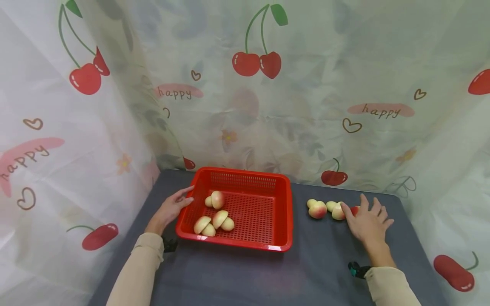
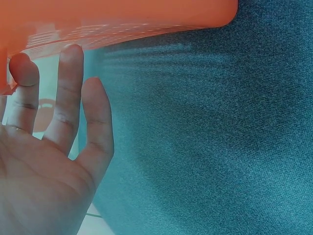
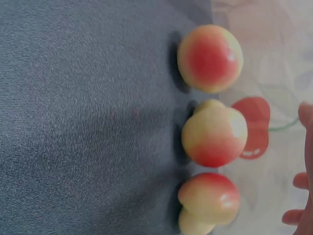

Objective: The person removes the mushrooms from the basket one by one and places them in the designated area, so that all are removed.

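A red plastic basket (image 1: pixel 283 212) stands on the dark cloth with three toy mushrooms inside, one being a mushroom (image 1: pixel 217 199) with a pale stem and yellow-red cap. My left hand (image 1: pixel 173 209) is at its left rim, fingers fairly straight; in the left wrist view, fingertips (image 2: pixel 72 58) meet or nearly meet the basket's side. At the right, three more mushrooms lie in a row: a left one (image 1: pixel 317 210), a middle one (image 3: pixel 214 137) and a right one (image 3: pixel 210 58). My right hand (image 1: pixel 368 223) hovers with spread fingers by the right one, partly covering it in the head view.
A dark grey-blue cloth (image 1: pixel 245 276) covers the table. White curtains (image 1: pixel 306 85) printed with cherries and hearts rise behind and along both sides. Each wrist wears a black band, the right one showing at the cuff (image 1: pixel 359 270).
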The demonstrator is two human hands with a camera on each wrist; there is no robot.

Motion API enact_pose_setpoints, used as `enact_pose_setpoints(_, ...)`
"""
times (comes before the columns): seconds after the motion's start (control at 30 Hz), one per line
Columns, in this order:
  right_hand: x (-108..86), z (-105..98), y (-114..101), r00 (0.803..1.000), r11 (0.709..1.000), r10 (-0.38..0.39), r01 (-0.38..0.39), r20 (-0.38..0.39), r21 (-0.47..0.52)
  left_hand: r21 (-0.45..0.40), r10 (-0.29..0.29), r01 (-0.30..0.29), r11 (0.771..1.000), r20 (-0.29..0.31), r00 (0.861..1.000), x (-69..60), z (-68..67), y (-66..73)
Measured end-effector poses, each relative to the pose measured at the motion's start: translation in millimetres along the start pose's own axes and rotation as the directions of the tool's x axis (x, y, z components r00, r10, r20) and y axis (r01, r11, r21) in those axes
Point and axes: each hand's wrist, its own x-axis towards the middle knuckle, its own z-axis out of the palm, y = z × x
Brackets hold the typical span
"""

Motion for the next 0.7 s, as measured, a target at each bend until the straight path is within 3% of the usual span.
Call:
enact_pose_setpoints(0.3, -2.9, 11, -19, 0.974, 0.969, -0.222, 0.215, -0.046, -0.124, 0.005, 0.003, -0.003, 1.0, 0.004, 1.0, 0.3, -0.5, -0.5)
enact_pose_setpoints(0.7, -6.9, 22, -43, 0.94, 0.925, -0.34, 0.33, -0.021, -0.188, 0.01, 0.001, -0.001, 1.0, 0.006, 1.0, 0.8, -1.4, -0.9)
